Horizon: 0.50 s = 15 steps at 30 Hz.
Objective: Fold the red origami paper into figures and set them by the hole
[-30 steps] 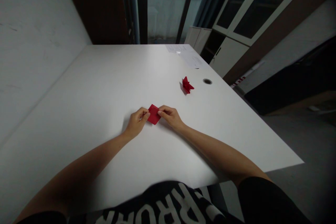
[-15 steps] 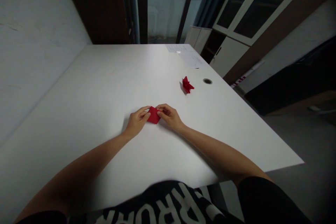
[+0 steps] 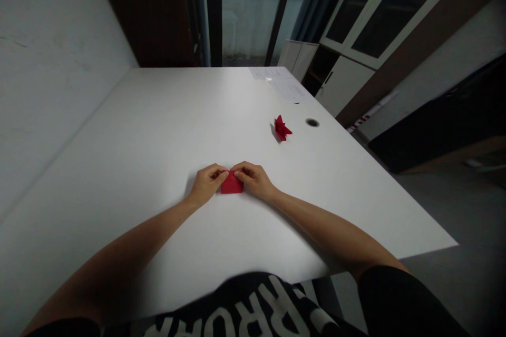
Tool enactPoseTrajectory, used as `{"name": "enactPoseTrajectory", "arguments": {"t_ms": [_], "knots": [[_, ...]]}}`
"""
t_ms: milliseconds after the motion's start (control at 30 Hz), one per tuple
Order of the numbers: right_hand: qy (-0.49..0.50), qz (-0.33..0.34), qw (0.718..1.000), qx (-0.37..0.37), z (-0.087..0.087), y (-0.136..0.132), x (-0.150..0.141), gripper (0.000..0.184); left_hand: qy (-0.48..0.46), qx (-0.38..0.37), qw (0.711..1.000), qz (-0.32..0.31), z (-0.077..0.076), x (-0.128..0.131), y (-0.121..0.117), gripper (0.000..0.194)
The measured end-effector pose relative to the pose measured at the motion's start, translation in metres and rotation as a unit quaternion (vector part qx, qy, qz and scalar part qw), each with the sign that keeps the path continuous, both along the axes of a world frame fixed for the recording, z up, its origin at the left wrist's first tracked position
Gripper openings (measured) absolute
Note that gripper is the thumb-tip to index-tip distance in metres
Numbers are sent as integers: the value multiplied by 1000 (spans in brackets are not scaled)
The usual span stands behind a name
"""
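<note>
A small piece of folded red paper (image 3: 232, 184) is held just above or on the white table, its straight lower edge facing me. My left hand (image 3: 207, 180) pinches its upper left corner between thumb and fingers. At the upper right corner, my right hand (image 3: 255, 178) pinches it the same way, and the two hands' fingertips nearly meet along the top edge. Farther off to the right lies a pointed red folded-paper piece (image 3: 281, 129), touched by neither hand.
The white table (image 3: 158, 121) meets a wall (image 3: 59, 37) on the left. A round cable hole (image 3: 312, 122) lies near its right edge. Printed sheets (image 3: 282, 87) rest at the far right corner. Beyond stand cabinets (image 3: 348, 81) and a window.
Both hands have turned the red paper so its lower edge now runs level, and brought it slightly nearer to me. The pointed red piece has stayed put.
</note>
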State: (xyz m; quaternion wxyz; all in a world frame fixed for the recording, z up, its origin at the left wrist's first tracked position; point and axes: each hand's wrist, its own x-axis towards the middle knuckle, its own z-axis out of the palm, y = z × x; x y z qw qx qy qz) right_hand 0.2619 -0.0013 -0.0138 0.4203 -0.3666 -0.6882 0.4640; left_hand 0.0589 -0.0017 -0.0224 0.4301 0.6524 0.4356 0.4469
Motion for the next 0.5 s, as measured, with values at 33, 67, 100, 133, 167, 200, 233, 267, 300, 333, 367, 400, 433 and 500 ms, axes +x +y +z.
{"name": "enactPoseTrajectory", "arguments": {"t_ms": [33, 67, 100, 133, 167, 200, 233, 267, 300, 333, 367, 400, 433, 500], "knots": [[1, -5, 1000, -1, -1, 0, 0, 22, -1, 2, 1000, 2, -1, 0, 0, 21], [4, -13, 1000, -3, -2, 1, -1, 22, -2, 3, 1000, 6, -1, 0, 1, 21], [10, -22, 1000, -8, -3, 1, -1, 23, -5, 3, 1000, 12, -1, 0, 1, 21], [18, -31, 999, -15, -5, 2, -1, 23, -10, -2, 1000, 19, -2, 0, 2, 21], [27, -41, 999, -23, -6, 3, -1, 23, -16, -8, 1000, 26, -3, 0, 3, 21], [36, -50, 998, -31, -7, 5, -1, 24, -22, -16, 999, 33, -4, -1, 4, 22], [43, -57, 997, -38, -8, 6, 0, 25, -26, -23, 999, 38, -5, -1, 5, 22], [47, -63, 996, -42, -8, 7, 0, 26, -30, -28, 998, 41, -6, -1, 5, 23], [50, -69, 995, -46, -8, 7, 0, 28, -32, -30, 998, 44, -7, -1, 6, 23], [51, -74, 995, -48, -8, 8, 0, 29, -34, -30, 998, 46, -7, -1, 6, 24], [52, -78, 994, -49, -8, 8, 0, 29, -34, -29, 998, 49, -8, -1, 7, 24], [51, -81, 994, -50, -7, 8, 0, 30, -32, -26, 998, 51, -8, -1, 7, 24], [50, -85, 994, -51, -7, 8, 0, 31, -29, -23, 998, 55, -8, -1, 7, 24], [48, -92, 993, -54, -6, 8, 1, 32, -20, -15, 998, 63, -7, -1, 6, 23]]}}
